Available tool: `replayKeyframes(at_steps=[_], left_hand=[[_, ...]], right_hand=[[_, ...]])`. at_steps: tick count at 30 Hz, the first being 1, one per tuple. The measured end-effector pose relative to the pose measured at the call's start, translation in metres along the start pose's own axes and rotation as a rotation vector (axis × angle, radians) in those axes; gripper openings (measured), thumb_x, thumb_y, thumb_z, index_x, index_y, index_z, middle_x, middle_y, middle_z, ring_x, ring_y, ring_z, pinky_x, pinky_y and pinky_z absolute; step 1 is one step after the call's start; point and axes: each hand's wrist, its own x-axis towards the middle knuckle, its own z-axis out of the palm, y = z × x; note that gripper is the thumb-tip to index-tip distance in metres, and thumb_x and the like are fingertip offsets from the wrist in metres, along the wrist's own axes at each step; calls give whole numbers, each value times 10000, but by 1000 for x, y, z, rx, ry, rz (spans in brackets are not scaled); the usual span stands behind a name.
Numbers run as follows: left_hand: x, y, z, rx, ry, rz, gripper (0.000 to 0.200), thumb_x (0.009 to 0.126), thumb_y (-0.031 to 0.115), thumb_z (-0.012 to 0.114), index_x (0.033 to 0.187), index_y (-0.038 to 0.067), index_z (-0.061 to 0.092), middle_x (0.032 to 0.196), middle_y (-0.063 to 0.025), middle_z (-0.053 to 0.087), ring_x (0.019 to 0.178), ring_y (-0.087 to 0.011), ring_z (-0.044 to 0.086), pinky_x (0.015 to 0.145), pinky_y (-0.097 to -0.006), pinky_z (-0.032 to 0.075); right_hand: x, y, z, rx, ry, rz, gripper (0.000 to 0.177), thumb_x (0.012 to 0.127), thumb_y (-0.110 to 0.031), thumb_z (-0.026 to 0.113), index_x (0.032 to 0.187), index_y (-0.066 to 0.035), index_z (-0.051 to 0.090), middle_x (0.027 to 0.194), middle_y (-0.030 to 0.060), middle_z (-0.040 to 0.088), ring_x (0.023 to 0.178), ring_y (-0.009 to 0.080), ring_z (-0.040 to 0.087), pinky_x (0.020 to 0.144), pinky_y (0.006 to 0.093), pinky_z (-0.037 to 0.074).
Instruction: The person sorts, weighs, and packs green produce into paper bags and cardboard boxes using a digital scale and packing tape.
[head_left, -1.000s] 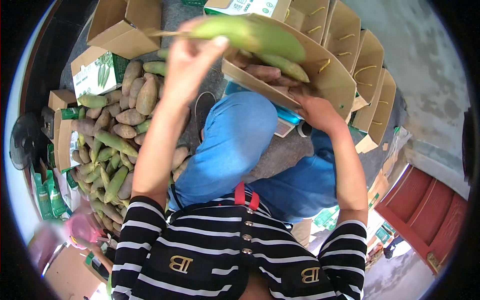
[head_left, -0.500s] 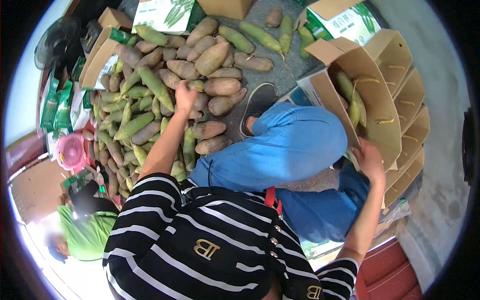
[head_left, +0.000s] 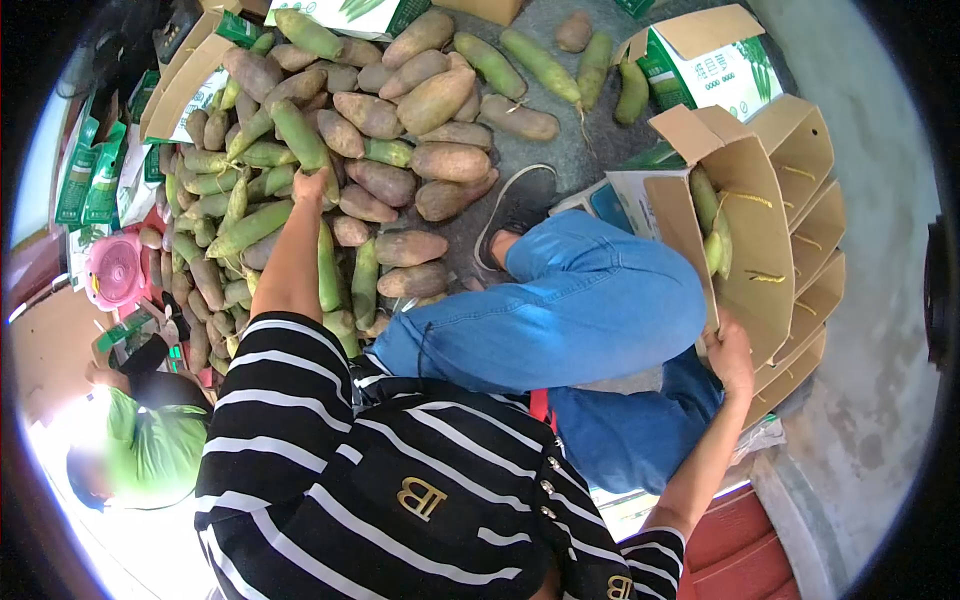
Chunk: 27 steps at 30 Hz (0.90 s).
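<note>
My left hand (head_left: 310,186) reaches into the pile at the lower end of a long green radish (head_left: 298,135), its fingers bent against it; whether they grip it is hard to see. Brownish-red radishes (head_left: 437,101) and green ones lie around it. On the right, my right hand (head_left: 730,355) is closed on the near edge of an open cardboard box (head_left: 755,240). Inside that box lie green radishes (head_left: 712,215).
More open boxes (head_left: 812,205) stand nested behind the held one. A green and white box (head_left: 715,65) is at the back right. Loose radishes (head_left: 540,68) lie on the grey floor. A pink basket (head_left: 117,270) and a person in green (head_left: 160,450) are at the left.
My left hand has moved left across the pile to the long green radish. My right hand is still at the box edge, and the view has shifted slightly.
</note>
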Motion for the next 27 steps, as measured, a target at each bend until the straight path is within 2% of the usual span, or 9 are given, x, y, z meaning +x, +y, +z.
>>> replayKeyframes(at_steps=[7,13,14,16,17,19,22,25,27], left_hand=[[14,0,2,395,170,-59,591,675,293,773,1116,-29,546,1051,-157,612,966,-233,592,802,-357,465],[-5,-4,38,-49,184,5,674,650,323,800,1045,-145,518,1021,-207,608,909,-285,594,806,-390,461],[-15,-1,49,-142,233,63,561,689,279,781,989,-135,549,986,-174,620,831,-279,599,770,-389,472],[-71,43,60,-587,47,-35,425,763,255,727,993,-70,580,971,-130,616,787,-221,600,658,-368,496],[-80,51,64,-610,-14,-110,468,768,365,695,1051,11,576,933,-71,622,768,-232,597,641,-368,484],[-129,91,66,-700,-127,-194,385,820,272,669,1055,-12,559,919,-76,621,740,-202,603,619,-326,498],[-187,113,84,-535,-285,151,399,837,282,650,1087,-8,539,940,-71,613,771,-173,590,679,-284,483],[-276,171,93,-387,-400,561,436,845,192,646,1170,-42,473,1111,-95,551,980,-143,532,850,-273,431],[-309,206,97,-169,-467,996,479,805,130,677,1213,-16,473,1140,-92,543,1040,-171,520,917,-297,408]], right_hand=[[4,-2,1,-12,24,-38,248,821,-144,602,1049,-53,570,959,209,610,927,396,570,774,445,455],[3,6,5,-50,31,-56,279,823,-173,590,1071,-47,565,1006,210,593,964,379,556,804,445,442],[4,9,8,-49,44,-84,287,821,-175,590,1078,-48,564,1007,209,592,967,378,554,813,445,440],[5,16,11,-49,56,-111,302,818,-183,590,1088,-52,560,1004,204,594,970,377,553,822,446,440],[6,18,11,-43,53,-128,308,817,-189,592,1092,-53,558,1001,201,596,969,377,554,824,446,441],[3,15,7,-38,51,-101,313,815,-192,595,1092,-53,555,989,201,599,960,371,560,812,447,444],[-1,12,7,-49,83,-76,263,813,-189,596,1031,-47,557,957,200,606,935,365,571,791,451,450],[1,10,5,-103,20,11,256,815,-185,590,1000,-17,533,957,204,594,942,380,558,789,452,443],[0,9,7,-115,64,-13,233,813,-191,593,952,-18,519,930,197,597,911,381,565,769,460,445]])
